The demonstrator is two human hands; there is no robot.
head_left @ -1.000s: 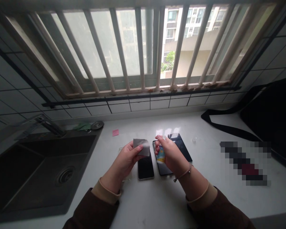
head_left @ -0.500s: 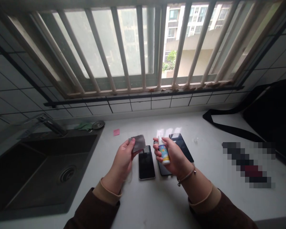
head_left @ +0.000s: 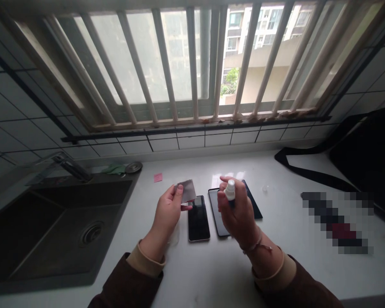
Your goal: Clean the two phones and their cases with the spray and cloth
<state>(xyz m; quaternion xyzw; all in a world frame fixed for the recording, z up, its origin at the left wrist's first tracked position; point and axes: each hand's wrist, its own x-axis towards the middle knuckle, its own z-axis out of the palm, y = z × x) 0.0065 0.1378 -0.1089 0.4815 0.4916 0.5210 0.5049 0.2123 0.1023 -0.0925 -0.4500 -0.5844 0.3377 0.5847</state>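
My left hand (head_left: 170, 208) pinches a small grey cloth (head_left: 188, 191) between thumb and fingers, over the upper left of a black phone (head_left: 198, 220) lying on the white counter. My right hand (head_left: 239, 209) is wrapped round a small spray bottle (head_left: 230, 189); its white top points up and its body is mostly hidden by the fingers. Beneath that hand lies a tablet or large phone with a pale screen (head_left: 215, 209), and a dark flat device (head_left: 254, 205) shows just right of it.
A dark sink (head_left: 60, 239) with a faucet (head_left: 71, 167) is at the left. A pink note (head_left: 158, 177) lies behind my left hand. A small clear cap (head_left: 265, 188), a black bag (head_left: 365, 149) with its strap, and a blurred-out object are at the right.
My right hand has turned, tipping the bottle so that its top now faces the camera and its colourful label is hidden. The cloth in my left hand has barely shifted.
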